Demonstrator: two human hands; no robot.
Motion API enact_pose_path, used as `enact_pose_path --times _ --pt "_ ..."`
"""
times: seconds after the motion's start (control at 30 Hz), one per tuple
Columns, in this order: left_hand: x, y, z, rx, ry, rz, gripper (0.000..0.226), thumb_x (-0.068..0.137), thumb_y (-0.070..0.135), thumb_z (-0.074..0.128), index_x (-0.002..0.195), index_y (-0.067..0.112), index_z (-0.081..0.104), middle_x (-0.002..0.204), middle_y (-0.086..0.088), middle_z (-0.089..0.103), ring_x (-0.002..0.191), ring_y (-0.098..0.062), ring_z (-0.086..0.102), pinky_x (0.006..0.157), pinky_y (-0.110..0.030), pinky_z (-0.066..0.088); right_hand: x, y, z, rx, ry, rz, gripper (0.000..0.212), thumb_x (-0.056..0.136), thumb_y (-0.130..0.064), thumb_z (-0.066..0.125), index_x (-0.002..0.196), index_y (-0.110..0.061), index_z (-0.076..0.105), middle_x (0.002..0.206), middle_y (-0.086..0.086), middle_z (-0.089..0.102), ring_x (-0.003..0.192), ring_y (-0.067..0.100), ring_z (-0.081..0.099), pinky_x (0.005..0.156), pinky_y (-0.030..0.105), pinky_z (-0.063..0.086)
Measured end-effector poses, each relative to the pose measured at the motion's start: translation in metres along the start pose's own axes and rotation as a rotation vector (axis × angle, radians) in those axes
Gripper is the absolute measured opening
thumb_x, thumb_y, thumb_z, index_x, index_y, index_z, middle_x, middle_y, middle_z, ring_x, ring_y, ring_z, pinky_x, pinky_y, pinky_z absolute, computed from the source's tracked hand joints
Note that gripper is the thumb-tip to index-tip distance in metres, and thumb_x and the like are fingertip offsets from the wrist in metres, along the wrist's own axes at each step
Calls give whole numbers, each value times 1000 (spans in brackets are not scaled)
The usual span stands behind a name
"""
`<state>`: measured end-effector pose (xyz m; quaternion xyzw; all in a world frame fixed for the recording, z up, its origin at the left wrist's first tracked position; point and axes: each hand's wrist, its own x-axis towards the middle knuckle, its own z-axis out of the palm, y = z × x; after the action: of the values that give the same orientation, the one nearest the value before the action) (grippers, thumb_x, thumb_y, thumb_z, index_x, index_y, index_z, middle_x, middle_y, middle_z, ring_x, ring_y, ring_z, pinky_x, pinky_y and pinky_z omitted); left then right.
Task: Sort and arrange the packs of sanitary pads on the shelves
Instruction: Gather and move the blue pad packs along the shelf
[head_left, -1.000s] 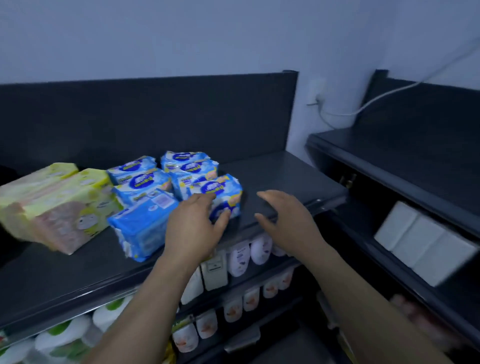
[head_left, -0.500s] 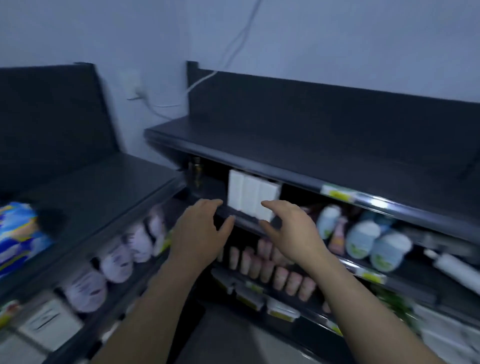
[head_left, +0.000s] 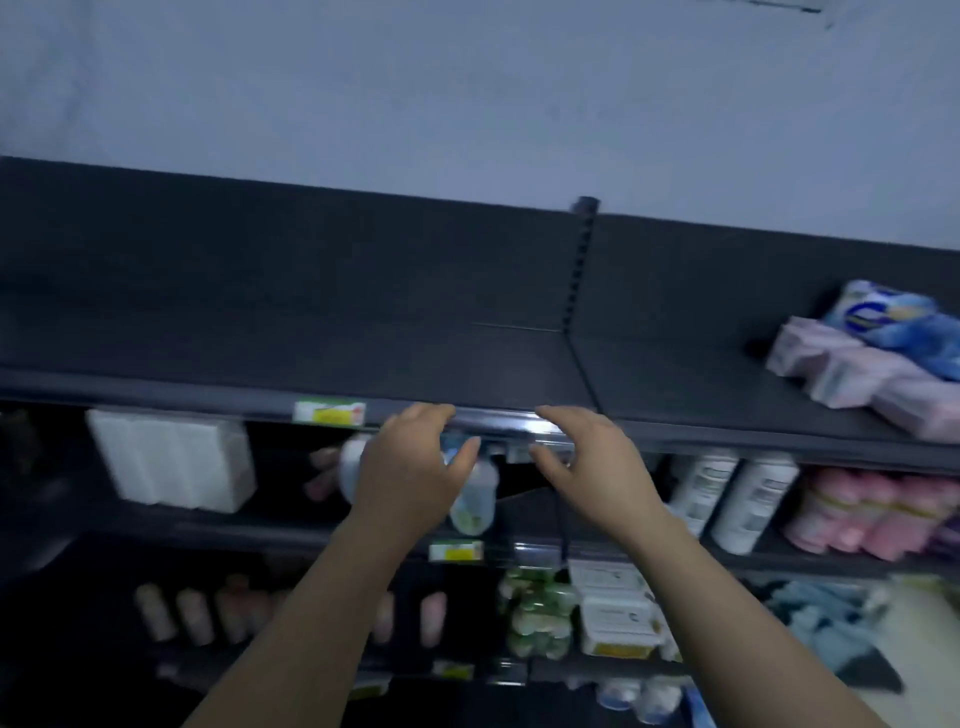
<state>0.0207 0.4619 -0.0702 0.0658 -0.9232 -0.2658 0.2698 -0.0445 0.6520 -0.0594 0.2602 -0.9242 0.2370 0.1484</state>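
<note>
2 bare hands hover at the front edge of the top shelf (head_left: 311, 358): the left hand (head_left: 410, 467), fingers loosely curled and holding nothing, then the right hand (head_left: 597, 467), equally relaxed and empty. Far right on that shelf lie pale pink packs (head_left: 857, 374), with a blue pack (head_left: 898, 322) touching them behind.

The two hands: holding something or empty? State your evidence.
Empty. The left hand and right hand hang open and relaxed before the top shelf edge; neither grips anything.
</note>
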Motion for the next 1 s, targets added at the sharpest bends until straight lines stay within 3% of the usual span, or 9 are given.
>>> enact_pose_path --times 0.1,0.2,0.37,0.8,0.93,1.0 --pt "19 46 46 -39 -49 92 65 83 57 43 122 9 64 117 -6 66 106 -28 61 88 -37 51 -8 60 -30 -50 40 79 46 93 -33 59 137 -21 53 135 -3 56 127 16 46 97 22 34" --pt "41 92 86 -59 -137 144 50 92 46 55 132 16 57 125 -1 59 114 -23 55 92 -34 46 -14 109 -56 -90 58 154 48 94 -34 58 139 -21 51 139 -3 54 130 16 44 102 23 33" --pt "75 156 145 -90 -195 272 50 94 47 52 137 22 51 135 6 54 120 -16 51 95 -30 43 -21 178 -92 -145 132 265 48 91 -34 61 137 -20 53 137 -2 56 128 18 47 103 25 34" --pt "192 298 270 -171 -305 516 46 94 45 52 133 20 54 128 1 57 116 -23 54 92 -35 45 11 329 -179 -280 279 576 46 91 -33 60 135 -21 54 131 2 59 123 22 48 98 29 36" --pt "232 339 300 -184 -333 571 41 91 43 56 126 21 59 118 -2 60 109 -26 57 85 -35 47 28 371 -201 -299 315 623 39 88 -37 55 124 -24 61 122 0 64 117 24 54 82 27 36" --pt "247 357 317 -194 -355 591 39 91 41 57 124 19 60 116 -3 60 107 -27 57 84 -37 48 33 390 -209 -302 344 653 41 88 -35 56 127 -23 60 127 0 63 121 23 52 86 27 37"
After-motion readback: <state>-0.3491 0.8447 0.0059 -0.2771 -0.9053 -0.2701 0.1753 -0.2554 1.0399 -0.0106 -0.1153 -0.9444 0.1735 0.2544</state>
